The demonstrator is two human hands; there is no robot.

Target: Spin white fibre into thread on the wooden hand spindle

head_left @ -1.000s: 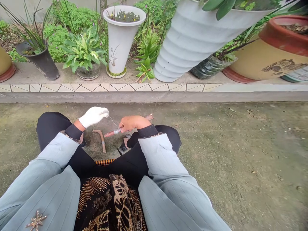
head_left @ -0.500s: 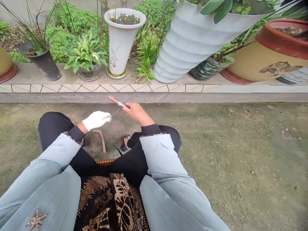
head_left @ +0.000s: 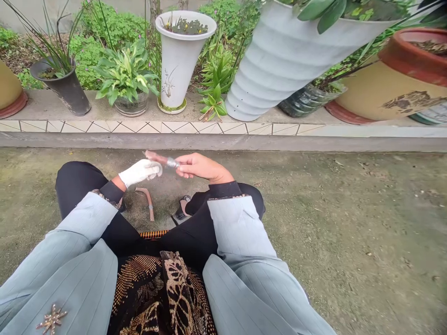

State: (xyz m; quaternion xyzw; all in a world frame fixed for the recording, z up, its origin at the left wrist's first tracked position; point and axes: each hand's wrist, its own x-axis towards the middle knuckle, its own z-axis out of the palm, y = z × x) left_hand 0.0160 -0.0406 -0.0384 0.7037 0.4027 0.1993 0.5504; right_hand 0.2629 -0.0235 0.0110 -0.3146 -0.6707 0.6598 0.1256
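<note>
My right hand (head_left: 200, 166) is bare and closed around a thin reddish stick (head_left: 159, 159) with a grey winding of thread near its middle. The stick points left, blurred by motion, over my knees. My left hand (head_left: 140, 171) wears a white glove and is closed in a pinch right beside the stick's winding; whatever thread it pinches is too fine to see. On the ground below the hands lies a curved pinkish piece (head_left: 148, 201).
I sit over a concrete floor (head_left: 349, 223). A tiled ledge (head_left: 104, 126) ahead carries a tall white pot (head_left: 181, 58), a dark pot (head_left: 66, 88), a leafy plant in a glass bowl (head_left: 127, 81), a big ribbed white pot (head_left: 282, 56) and a tan pot (head_left: 391, 79).
My right hand swung the stick up toward the ledge, then brought it back down close to the gloved hand. The visible thread between them is gone from sight. The gloved hand barely moved.
</note>
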